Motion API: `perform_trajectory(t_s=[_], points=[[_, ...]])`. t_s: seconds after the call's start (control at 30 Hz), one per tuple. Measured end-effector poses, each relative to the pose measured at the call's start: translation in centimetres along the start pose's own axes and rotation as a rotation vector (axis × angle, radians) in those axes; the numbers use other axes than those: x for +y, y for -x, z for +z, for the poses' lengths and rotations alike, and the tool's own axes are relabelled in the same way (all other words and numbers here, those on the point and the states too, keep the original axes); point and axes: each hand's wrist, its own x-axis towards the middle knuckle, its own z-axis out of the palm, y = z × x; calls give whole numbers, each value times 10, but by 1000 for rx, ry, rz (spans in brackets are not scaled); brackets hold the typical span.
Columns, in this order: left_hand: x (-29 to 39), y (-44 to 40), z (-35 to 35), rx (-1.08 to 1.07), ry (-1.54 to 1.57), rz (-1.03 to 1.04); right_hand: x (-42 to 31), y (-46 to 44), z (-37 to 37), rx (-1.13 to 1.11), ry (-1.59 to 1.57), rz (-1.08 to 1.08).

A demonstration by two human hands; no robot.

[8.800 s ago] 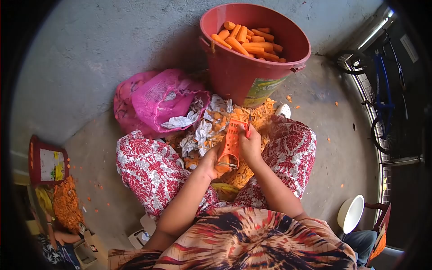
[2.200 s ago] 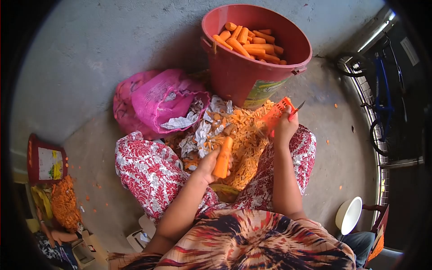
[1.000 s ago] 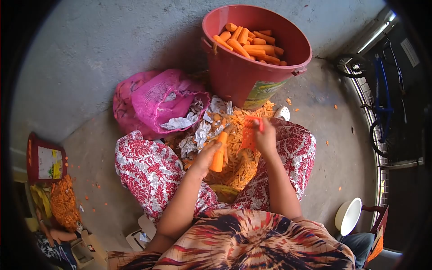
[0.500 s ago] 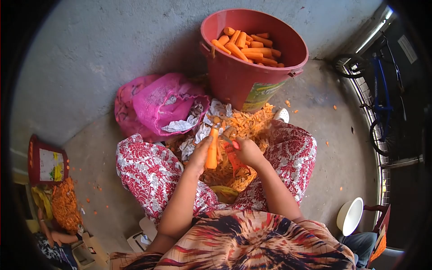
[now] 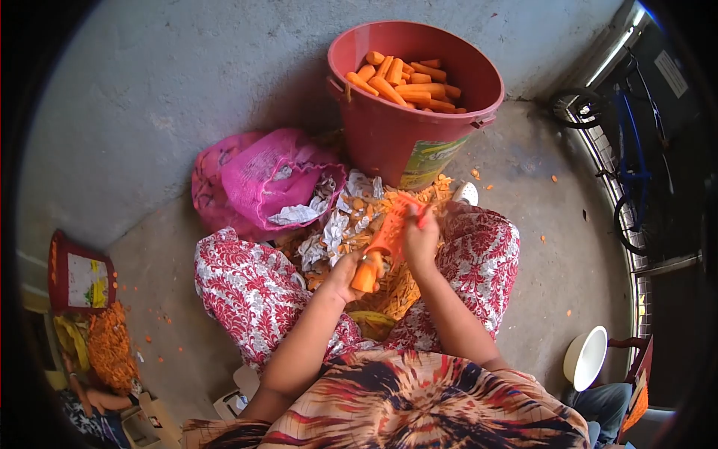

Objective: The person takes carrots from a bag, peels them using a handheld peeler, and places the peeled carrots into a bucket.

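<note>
My left hand point(image 5: 346, 278) is wrapped round a peeled carrot point(image 5: 365, 278), low between my knees, with the carrot's thick end towards me. My right hand point(image 5: 420, 238) grips an orange-red plastic peeler point(image 5: 390, 227) with holes through its flat body. The peeler's lower end is over the carrot's far end; I cannot tell whether they touch. Below both hands lies a heap of carrot peelings point(image 5: 400, 293), mixed with crumpled paper point(image 5: 334, 230).
A large red bucket point(image 5: 419, 150) of peeled carrots stands ahead against the wall. Left of it lies a pink mesh bag point(image 5: 273, 176). Another bucket point(image 5: 78, 271) and a peelings pile point(image 5: 111, 348) are far left, beside another person. A white basin point(image 5: 585, 359) and a bicycle point(image 5: 632, 176) are right.
My left hand has come down and right with the carrot, which now tilts. My right hand has risen, and the peeler has swung from hanging below it to slanting across towards the carrot.
</note>
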Motion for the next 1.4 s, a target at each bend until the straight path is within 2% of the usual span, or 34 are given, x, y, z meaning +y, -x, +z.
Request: perform_trajectory(t_s=[0.07,0.1,0.2,0.27,0.3,0.33,0.4,0.5,0.6,0.7,0.8,0.9,1.0,1.1,1.13,1.2,1.3,1.33,1.4], points=[[-3,2,-1,69,12,-8,0,13,4,-52,233,-153],[-3,2,0,89,18,-11,-3,15,3,-47,243,-141],[-2,3,-5,-15,-84,7,-3,9,0,20,309,-305],[-1,3,-2,-92,-105,-54,-7,-13,-8,201,342,-448],[-1,4,-1,-129,-114,-85,-2,-28,-15,244,297,-335],[-1,8,2,-176,-120,-92,-2,-41,-22,343,277,-359],[0,15,9,-272,-133,-110,-7,-54,-40,379,328,-258],[3,6,-2,-139,-239,42,-5,-48,-45,234,298,-213],[1,-1,-1,150,-451,256,4,-33,-40,103,318,-221],[2,5,6,154,-455,237,2,-15,-26,58,287,-221],[0,6,9,110,-292,129,-3,2,-13,43,243,-265],[-2,9,12,-56,-185,40,-4,10,-5,63,237,-351],[0,16,20,-104,-123,25,-5,10,-6,76,321,-365],[-2,10,16,-50,-291,38,-4,-6,-11,177,286,-425],[-3,9,19,-32,-378,78,-6,-14,-18,190,350,-298],[-5,9,25,5,-551,152,-3,-23,-25,264,422,-341],[-2,12,19,34,-650,168,5,-42,-36,458,229,-437],[0,14,16,55,-710,175,-3,-44,-46,460,236,-190],[3,11,9,96,-837,318,-3,-51,-60,392,322,-180]])
